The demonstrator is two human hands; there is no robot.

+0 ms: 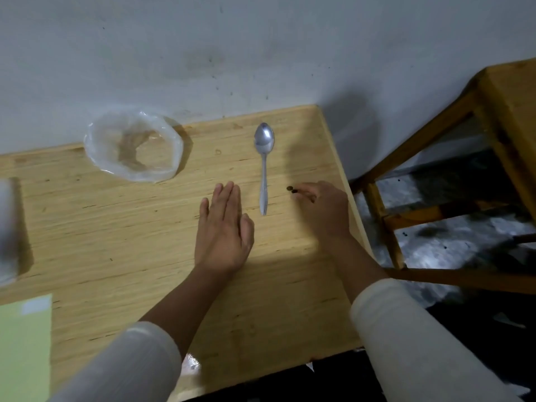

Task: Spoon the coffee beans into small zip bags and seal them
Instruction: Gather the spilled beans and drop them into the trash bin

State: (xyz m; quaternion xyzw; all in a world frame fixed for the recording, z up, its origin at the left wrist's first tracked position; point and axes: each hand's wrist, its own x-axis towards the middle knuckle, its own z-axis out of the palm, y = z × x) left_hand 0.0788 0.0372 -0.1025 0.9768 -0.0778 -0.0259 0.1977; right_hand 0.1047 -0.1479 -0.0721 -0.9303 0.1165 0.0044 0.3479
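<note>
A metal spoon [264, 166] lies on the wooden table [121, 233], bowl toward the wall, with nothing in it. Left of its handle my left hand [223, 227] rests flat on the table, fingers together and empty. To the spoon's right, my right hand [324, 207] has its fingertips pinched by two loose coffee beans [291, 189] on the table; one bean touches my fingertips, but I cannot tell if it is gripped. A clear plastic bag [135, 145] with its mouth rolled open stands at the back left, with what look like a few brown beans inside.
A blurred clear object [7, 230] sits at the left table edge, above a pale green sheet [24, 346]. The table's right edge runs just past my right hand. A wooden stool frame [478, 117] stands to the right. The grey wall is right behind the table.
</note>
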